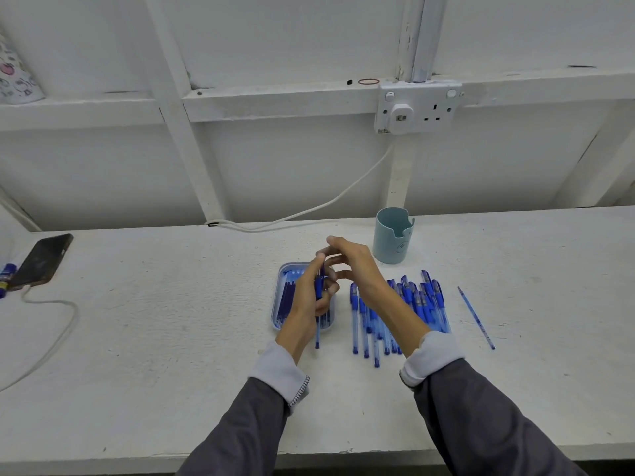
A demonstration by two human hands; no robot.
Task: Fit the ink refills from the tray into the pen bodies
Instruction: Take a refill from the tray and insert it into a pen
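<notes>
One head-camera view looks down at your two hands over a white bench (171, 338), with a white wall behind it.

Your left hand (307, 297) grips a blue pen (317, 333) about upright. Its lower end hangs below your palm, in front of the near edge of the tray (279, 293). Your right hand (350, 266) hovers just above and beside the left, fingers curled in toward the top of the pen. You cannot tell from this view whether those fingers pinch a refill, a cap or nothing.

The tray is pale blue and lies flat, partly hidden behind your left hand. Several dark blue refills (287, 302) lie in it lengthwise, so there is work left to do.

Just right of the tray, a loose pile of pens (433, 304) lies on the bench, partly under your right forearm. These are blue with clear barrels, mostly pointing the same way. The view is too small to show which already hold a refill, so the done count cannot be read.

Well apart, further right, one thin blue stick (476, 317) lies alone at a slant. It may be a body or a refill.

A pale green cup (393, 235) stands behind the pile and seems empty. A phone (43, 261) lies at the far left on its cable.

As a judgement, you are mid-task, with one pen in hand, refills waiting and many pens beside you.
</notes>
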